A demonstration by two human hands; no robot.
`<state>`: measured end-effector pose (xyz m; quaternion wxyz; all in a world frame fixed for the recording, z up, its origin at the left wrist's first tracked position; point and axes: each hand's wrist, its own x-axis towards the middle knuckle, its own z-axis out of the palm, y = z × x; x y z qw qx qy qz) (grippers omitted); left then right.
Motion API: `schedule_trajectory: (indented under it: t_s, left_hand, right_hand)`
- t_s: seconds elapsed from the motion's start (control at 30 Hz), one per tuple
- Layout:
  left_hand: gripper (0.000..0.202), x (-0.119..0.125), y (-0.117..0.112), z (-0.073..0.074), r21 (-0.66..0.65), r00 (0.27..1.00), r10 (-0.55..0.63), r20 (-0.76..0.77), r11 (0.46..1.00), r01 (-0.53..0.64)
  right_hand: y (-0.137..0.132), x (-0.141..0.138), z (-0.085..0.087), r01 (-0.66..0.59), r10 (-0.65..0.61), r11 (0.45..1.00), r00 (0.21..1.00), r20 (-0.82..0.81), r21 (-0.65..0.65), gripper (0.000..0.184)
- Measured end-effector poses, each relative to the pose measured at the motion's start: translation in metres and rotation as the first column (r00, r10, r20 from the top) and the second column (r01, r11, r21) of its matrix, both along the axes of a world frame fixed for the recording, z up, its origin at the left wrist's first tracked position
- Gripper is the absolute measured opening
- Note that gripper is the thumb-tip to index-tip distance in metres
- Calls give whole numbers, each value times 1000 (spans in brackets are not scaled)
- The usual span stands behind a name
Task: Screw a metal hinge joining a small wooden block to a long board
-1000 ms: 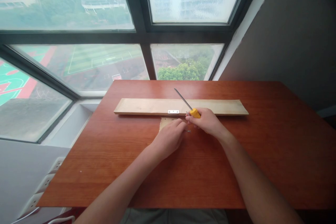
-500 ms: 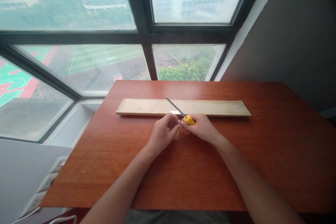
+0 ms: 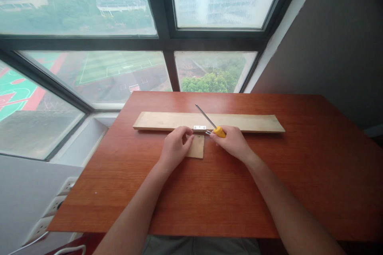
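My right hand (image 3: 235,139) is wrapped round a screwdriver (image 3: 220,131) with a yellow handle, its steel shaft pointing up and away to the left. From the same fingertips juts a small metal piece (image 3: 208,132), too small to name. Thumb and fingers of my left hand (image 3: 176,145) are curled close together over a small square of wood (image 3: 196,149); whatever they hold is hidden. Just beyond the fingers, a white metal hinge plate (image 3: 200,128) with screw holes sits at the near edge of a long pale board (image 3: 248,122).
The reddish-brown wooden table (image 3: 119,203) carries the boards. Large dark-framed windows (image 3: 166,42) rise behind its far edge. A grey wall (image 3: 335,40) stands to the right. Several power sockets (image 3: 55,207) line the low wall at left.
My hands have moved apart, the left to the left and the right slightly rightward and up with the screwdriver. More of the hinge plate and small wood square now shows.
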<state>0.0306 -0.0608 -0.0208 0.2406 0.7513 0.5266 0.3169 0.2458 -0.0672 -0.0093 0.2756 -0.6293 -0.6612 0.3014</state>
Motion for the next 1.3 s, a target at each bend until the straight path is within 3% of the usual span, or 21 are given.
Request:
schedule_trajectory:
  t_s: [0.1, 0.2, 0.53, 0.97, 1.3]
  left_hand:
    - [7, -8, -1, 7, 18, 978, 41, -207, 999, -38]
    - [11, -10, -4, 14, -1, 948, 58, -312, 998, -62]
    - [17, -15, -18, 15, -91, 920, 70, -386, 989, -113]
    - [28, -7, -27, 5, -18, 890, 100, -445, 993, -120]
    - [63, 7, -30, 6, 20, 841, 99, -532, 994, -104]
  right_hand:
    - [0, -1, -2, 55, -63, 996, 992, 106, 71, 23]
    - [-1, -5, -6, 70, -96, 989, 974, 204, 132, 24]
    - [-4, -14, -19, 72, -151, 976, 900, 409, 204, 17]
    - [-5, -15, -16, 73, -133, 982, 923, 361, 176, 18]
    - [-5, -14, -15, 53, -100, 986, 949, 299, 161, 18]
